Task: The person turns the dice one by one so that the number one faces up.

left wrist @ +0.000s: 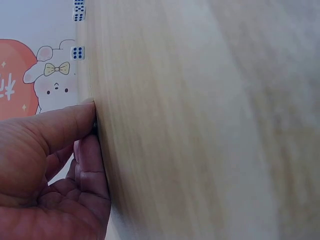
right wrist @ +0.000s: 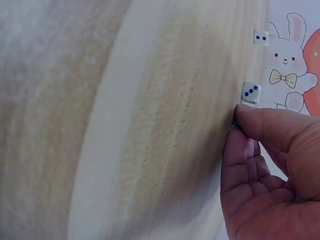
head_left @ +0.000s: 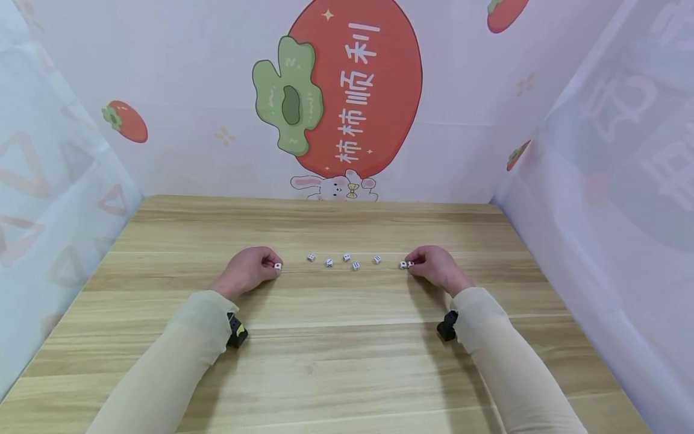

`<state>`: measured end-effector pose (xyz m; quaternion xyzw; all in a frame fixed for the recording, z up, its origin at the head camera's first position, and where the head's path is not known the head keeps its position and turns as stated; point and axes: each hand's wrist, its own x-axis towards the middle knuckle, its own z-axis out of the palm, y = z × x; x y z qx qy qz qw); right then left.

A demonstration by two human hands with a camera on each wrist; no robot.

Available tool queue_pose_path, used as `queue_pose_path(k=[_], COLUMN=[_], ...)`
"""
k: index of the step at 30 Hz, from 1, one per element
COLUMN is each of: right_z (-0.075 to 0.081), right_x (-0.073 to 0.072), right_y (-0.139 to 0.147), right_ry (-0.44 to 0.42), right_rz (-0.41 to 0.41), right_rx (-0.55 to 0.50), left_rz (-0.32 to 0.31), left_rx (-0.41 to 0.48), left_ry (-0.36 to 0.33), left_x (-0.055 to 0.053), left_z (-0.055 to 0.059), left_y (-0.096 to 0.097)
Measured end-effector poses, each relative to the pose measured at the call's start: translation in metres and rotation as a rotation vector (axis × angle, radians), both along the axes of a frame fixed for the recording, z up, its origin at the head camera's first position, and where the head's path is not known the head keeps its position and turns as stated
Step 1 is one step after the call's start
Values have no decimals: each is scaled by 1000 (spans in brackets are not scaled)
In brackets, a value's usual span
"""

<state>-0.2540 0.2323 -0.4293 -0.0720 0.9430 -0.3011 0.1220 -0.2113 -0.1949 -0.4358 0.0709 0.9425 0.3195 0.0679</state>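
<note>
My left hand [head_left: 250,269] pinches a small white die [head_left: 278,266] between thumb and fingers at the left end of a loose row of dice. In the left wrist view, thumb and fingertips meet at the tabletop and hide most of that die. At the row's right end my right hand [head_left: 435,266] pinches another white die [head_left: 410,264]. Just left of it, seemingly touching, stands a loose die [head_left: 403,265], which shows three blue pips in the right wrist view. Several more white dice, among them a middle die [head_left: 355,266], lie spread between the hands.
The wood-grain table [head_left: 336,361] reaches back to a printed cloth wall [head_left: 190,163] with a big persimmon and a rabbit. Cloth walls also close off both sides. A black wrist camera [head_left: 236,331] sits under the left sleeve and another black camera [head_left: 447,326] under the right.
</note>
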Motion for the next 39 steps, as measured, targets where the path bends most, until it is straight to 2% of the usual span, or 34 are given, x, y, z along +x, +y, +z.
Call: queue_pose_path(k=[15,23,39], right_z=[0,0,-1], right_x=[-1,-2,-1], right_y=[0,-1,-1], right_ry=[-21,-38,-21], right_rz=[6,6,29], right_rx=[-8,-8,-25], left_rz=[-1,10,8], left_rx=[-1,6,15], left_ry=[2,-18,-14], left_x=[-2,-3,-3], left_z=[-4,-6,-6], left_y=[-2,-3,-2])
